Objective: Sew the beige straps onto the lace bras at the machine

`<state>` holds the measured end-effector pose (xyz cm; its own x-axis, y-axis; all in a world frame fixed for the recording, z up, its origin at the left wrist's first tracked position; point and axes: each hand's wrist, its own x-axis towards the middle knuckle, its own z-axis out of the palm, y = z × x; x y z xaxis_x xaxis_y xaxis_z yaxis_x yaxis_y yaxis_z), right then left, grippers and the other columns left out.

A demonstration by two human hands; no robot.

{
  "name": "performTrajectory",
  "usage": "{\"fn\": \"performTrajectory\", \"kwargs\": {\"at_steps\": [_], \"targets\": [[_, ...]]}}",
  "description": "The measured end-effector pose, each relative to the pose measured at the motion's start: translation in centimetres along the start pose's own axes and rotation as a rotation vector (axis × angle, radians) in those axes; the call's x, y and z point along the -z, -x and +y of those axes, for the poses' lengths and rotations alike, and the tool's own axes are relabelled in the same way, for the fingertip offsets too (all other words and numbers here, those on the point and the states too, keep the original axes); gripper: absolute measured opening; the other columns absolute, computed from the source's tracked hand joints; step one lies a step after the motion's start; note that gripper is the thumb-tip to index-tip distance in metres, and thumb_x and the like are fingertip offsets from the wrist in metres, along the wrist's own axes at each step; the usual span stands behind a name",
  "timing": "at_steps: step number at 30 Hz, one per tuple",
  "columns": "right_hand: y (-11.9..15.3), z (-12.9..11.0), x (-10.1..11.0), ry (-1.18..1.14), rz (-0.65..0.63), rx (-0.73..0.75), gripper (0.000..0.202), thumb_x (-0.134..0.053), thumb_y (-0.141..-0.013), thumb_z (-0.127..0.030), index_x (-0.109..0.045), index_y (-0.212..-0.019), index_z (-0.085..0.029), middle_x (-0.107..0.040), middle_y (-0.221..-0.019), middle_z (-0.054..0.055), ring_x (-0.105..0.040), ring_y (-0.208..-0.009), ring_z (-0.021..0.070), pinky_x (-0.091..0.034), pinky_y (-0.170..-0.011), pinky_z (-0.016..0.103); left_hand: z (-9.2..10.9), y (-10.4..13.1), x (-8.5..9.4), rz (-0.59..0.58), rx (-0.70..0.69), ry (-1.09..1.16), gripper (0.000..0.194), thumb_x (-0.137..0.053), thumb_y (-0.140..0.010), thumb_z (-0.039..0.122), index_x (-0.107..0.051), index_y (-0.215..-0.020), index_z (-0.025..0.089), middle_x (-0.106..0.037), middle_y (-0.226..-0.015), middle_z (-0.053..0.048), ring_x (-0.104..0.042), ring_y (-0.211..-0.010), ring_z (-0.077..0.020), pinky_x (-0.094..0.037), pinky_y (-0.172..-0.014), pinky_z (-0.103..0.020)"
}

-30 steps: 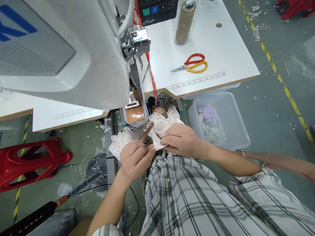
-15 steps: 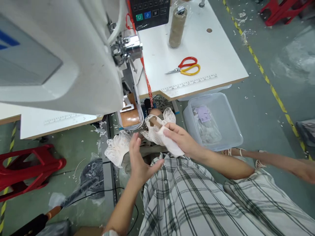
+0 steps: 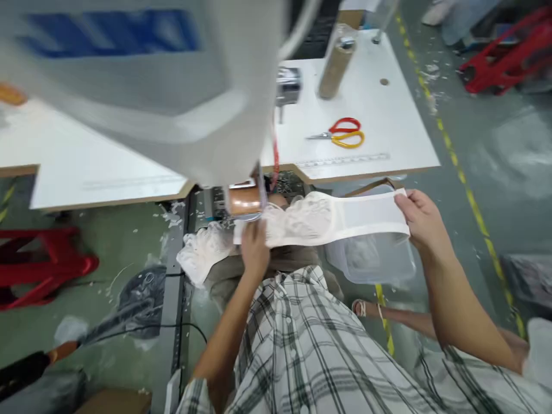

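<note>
Right hand: closed on the right end of the white lace garment, thumb on the near face.
Left hand: closed on the garment's left end, motion-blurred, thumb hidden.
White lace garment: stretched sideways between both hands, above the lap; smooth band on the right side, gathered lace mid-span.
Brown strip: behind the garment's upper edge, near the right hand.
Lace piece: on the lap, just left of the left hand; can't tell if joined to the garment.
Tan block: under the machine head, just above the left hand in view.
Machine head: white, blue lettering, overhangs the tabletop.
Clear bin: below the table edge, partly behind the garment's right side.
Tabletop: white, printed ruler along the near edge.
Scissors: flat on tabletop, red and yellow handles, tips pointing left.
Thread cone: brown, upright, beyond the scissors.
Red stool: on the floor, far left.
Co-worker: sandalled foot on the floor below the bin.
</note>
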<state>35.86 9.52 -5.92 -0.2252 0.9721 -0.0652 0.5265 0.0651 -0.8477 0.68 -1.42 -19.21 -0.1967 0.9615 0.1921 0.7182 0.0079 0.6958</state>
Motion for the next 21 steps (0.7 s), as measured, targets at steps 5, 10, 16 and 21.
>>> {"fn": "performTrajectory", "kwargs": {"at_steps": [5, 10, 16, 21], "targets": [[-2.3, 4.2, -6.6, 0.245, 0.145, -0.015, 0.057, -0.065, -0.070, -0.071, -0.056, -0.096, -0.020, -0.062, -0.101, 0.021, -0.056, -0.106, 0.0427, -0.043, -0.090, 0.059, -2.4, 1.0, 3.5, -0.021, 0.157, -0.103, 0.034, -0.056, -0.094, 0.040, -0.063, -0.116, 0.014, -0.066, -0.120, -0.018, -0.062, -0.116, -0.0292, -0.052, -0.096, -0.046], [-0.8, 1.1, -14.8, 0.226, -0.278, -0.041, 0.049, -0.050, -0.086, -0.056, -0.061, -0.115, -0.018, -0.065, -0.118, 0.019, -0.064, -0.108, 0.0335, -0.056, -0.082, 0.047, -8.7, 2.6, 13.3, 0.134, 0.410, -0.288, 0.039, -0.040, -0.103, 0.040, -0.063, -0.083, 0.015, -0.066, -0.077, -0.004, -0.064, -0.074, -0.0158, -0.053, -0.073, -0.034], [-0.9, -6.1, -22.9, 0.021, -0.658, 0.236, 0.032, -0.048, -0.094, -0.045, -0.066, -0.108, -0.023, -0.069, -0.112, 0.012, -0.066, -0.103, 0.0262, -0.054, -0.094, 0.043, -6.9, 5.5, 14.4, 0.199, 0.351, -0.419, 0.033, -0.055, -0.098, 0.037, -0.057, -0.074, 0.014, -0.052, -0.064, 0.006, -0.050, -0.054, -0.0083, -0.045, -0.055, -0.024], [-0.9, -10.1, -27.0, -0.140, -0.926, 0.320, 0.057, -0.045, -0.091, -0.066, -0.061, -0.117, -0.017, -0.063, -0.120, 0.015, -0.059, -0.110, 0.0297, -0.049, -0.097, 0.046, 2.1, 7.8, 11.8, 0.158, -0.024, -0.351, 0.036, -0.047, -0.096, 0.021, -0.055, -0.060, 0.018, -0.053, -0.056, -0.001, -0.050, -0.054, -0.0131, -0.037, -0.054, -0.027]]}}
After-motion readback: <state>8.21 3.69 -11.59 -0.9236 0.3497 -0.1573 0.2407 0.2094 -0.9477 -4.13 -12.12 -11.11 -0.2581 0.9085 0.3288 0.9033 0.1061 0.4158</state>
